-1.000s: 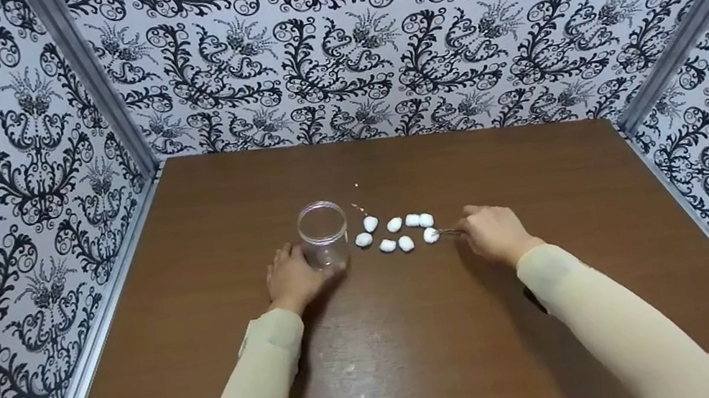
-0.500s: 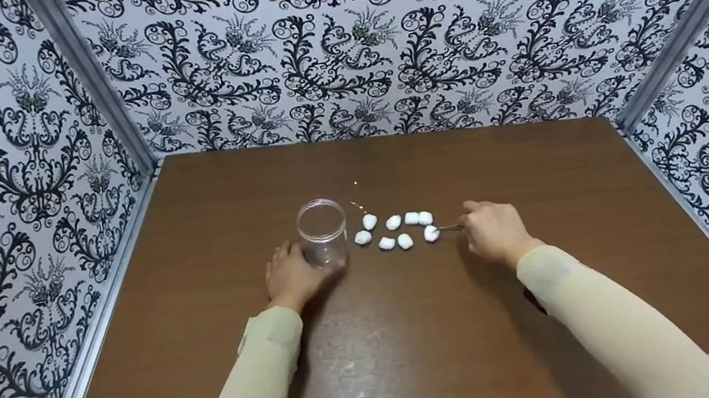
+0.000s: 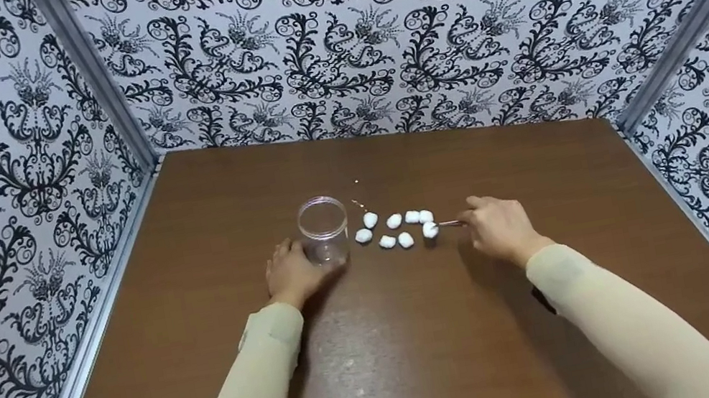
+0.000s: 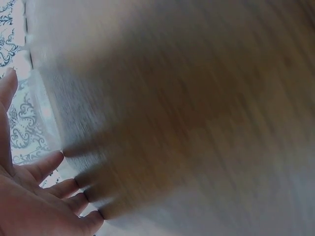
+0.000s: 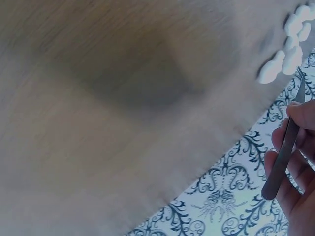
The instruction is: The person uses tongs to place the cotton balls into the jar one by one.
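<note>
My left hand [image 3: 295, 275] rests low against the left side of a clear, lidless plastic jar [image 3: 324, 222], thumb across its near side. In the left wrist view the fingertips of this hand [image 4: 44, 196] reach the table beside the jar [image 4: 44, 110]. With my right hand [image 3: 500, 228] I pinch metal tweezers [image 3: 450, 224], seen also in the right wrist view as dark tweezers [image 5: 285, 152]. A cotton ball [image 3: 430, 230] is at their tips, seemingly just off the table. Several other cotton balls [image 3: 394, 221] lie between the jar and the tweezers.
Tiny bright specks [image 3: 359, 204] mark the brown table [image 3: 396, 352] behind the cotton balls. Patterned panels [image 3: 340, 34] stand along the back and both sides, with grey metal posts [image 3: 92, 77] at the corners.
My right hand and tweezers have shifted slightly up in the head view, and the cotton ball at their tips has risen a little, with a shadow beneath. My left hand and jar stay in place.
</note>
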`<state>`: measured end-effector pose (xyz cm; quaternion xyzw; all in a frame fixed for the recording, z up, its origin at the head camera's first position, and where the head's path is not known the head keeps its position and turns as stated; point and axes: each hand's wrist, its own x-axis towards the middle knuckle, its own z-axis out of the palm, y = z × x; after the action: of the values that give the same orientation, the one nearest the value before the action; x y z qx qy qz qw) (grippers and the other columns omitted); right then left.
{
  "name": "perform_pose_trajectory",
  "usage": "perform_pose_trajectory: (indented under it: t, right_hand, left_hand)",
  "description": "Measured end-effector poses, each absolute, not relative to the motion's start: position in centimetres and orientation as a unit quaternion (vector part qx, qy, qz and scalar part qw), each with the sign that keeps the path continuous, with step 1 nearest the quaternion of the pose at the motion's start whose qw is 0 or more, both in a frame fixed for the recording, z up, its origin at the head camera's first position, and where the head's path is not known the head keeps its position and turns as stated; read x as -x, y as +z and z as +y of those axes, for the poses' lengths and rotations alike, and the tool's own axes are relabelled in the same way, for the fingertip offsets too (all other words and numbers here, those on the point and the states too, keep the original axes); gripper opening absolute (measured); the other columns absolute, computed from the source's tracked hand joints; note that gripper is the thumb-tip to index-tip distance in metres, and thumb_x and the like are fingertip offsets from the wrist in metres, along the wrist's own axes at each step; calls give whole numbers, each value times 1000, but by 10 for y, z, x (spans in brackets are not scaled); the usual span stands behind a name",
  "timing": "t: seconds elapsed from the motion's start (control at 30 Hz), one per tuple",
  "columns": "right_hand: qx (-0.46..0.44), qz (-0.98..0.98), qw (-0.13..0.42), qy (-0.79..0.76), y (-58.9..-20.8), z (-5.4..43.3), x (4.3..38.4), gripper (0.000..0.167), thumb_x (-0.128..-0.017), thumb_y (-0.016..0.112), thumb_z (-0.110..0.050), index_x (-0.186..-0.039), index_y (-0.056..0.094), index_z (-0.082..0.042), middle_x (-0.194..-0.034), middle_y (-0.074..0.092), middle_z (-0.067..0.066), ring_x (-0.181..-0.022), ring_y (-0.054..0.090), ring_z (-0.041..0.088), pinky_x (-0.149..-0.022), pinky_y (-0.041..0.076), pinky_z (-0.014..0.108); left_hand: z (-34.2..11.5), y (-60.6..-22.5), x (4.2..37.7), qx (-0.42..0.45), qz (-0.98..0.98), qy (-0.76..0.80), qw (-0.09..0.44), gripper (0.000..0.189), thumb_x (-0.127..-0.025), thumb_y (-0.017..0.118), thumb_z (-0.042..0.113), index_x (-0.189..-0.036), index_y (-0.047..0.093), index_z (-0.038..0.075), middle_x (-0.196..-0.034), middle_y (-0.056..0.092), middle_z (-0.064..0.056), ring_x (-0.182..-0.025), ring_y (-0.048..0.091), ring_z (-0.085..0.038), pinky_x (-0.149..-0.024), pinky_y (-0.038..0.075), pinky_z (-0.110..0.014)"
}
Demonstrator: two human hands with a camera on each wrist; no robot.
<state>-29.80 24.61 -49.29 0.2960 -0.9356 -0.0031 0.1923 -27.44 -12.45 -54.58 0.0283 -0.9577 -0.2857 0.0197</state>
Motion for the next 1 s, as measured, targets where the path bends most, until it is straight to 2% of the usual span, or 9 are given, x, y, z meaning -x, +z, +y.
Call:
perform_pose_trajectory:
  t: [0.47, 0.77, 1.0]
  right_hand:
    - [-345, -910, 230, 18, -460, 204, 306, 20, -79, 67, -2, -93, 79, -11, -80, 54, 3, -68, 61, 27, -45, 48, 45]
    - [-361, -899, 249, 18, -428, 158, 315, 14, -87, 69, -11, -98, 77, -12, -81, 54, 2, -70, 59, 25, -47, 49, 43]
    - [-370, -895, 248, 22, -424, 120, 320, 16, -86, 68, -11, -99, 77, -13, -83, 54, 0, -70, 59, 22, -48, 49, 41]
  left_hand:
    - [-122, -547, 276, -29, -960, -277, 20, 92, -74, 76, 64, -136, 55, 0, -149, 43, -24, -141, 34, -40, -114, 24, -57]
    - [-125, -550, 277, -40, -961, -272, 10, 95, -72, 72, 71, -137, 56, 3, -151, 41, -21, -142, 32, -38, -115, 24, -55]
    - [-125, -552, 280, -42, -962, -269, 9, 99, -72, 72, 72, -139, 54, 2, -151, 41, -23, -142, 32, -39, -115, 23, -55]
